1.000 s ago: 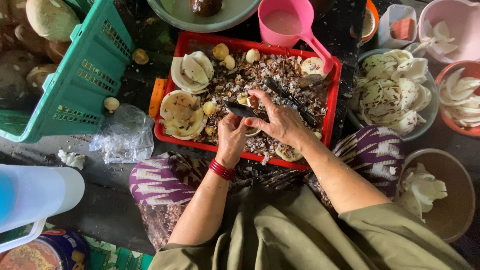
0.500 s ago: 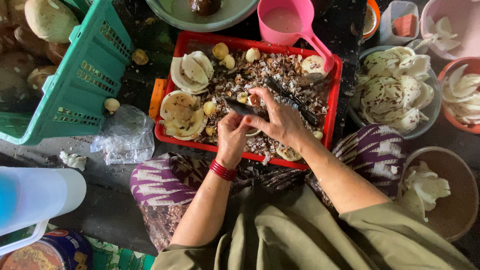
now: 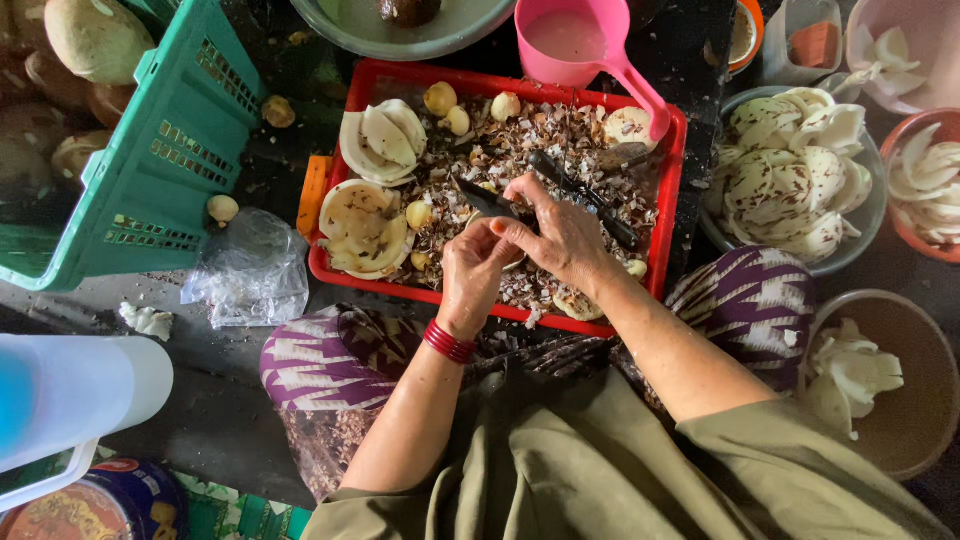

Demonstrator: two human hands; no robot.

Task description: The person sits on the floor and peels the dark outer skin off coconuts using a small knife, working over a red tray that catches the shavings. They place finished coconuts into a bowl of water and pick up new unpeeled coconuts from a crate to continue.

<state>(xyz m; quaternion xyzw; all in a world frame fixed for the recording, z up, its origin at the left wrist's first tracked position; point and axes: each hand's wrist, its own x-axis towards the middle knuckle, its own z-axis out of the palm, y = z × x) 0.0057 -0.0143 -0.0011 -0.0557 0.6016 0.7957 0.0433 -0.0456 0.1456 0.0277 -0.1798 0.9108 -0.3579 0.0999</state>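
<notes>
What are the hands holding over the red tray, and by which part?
The right hand grips a dark knife by its handle, blade pointing left. The left hand cups a small pale piece from beneath; it is mostly hidden, so its kind cannot be told.

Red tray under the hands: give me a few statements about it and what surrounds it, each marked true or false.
1. Both hands, the left hand and right hand, work over the red tray. True.
2. The right hand holds a dark knife. True.
3. The pink scoop is blue. False: it is pink.
4. The green basket lies right of the tray. False: it lies to its left.
5. The left wrist wears red bangles. True.
</notes>
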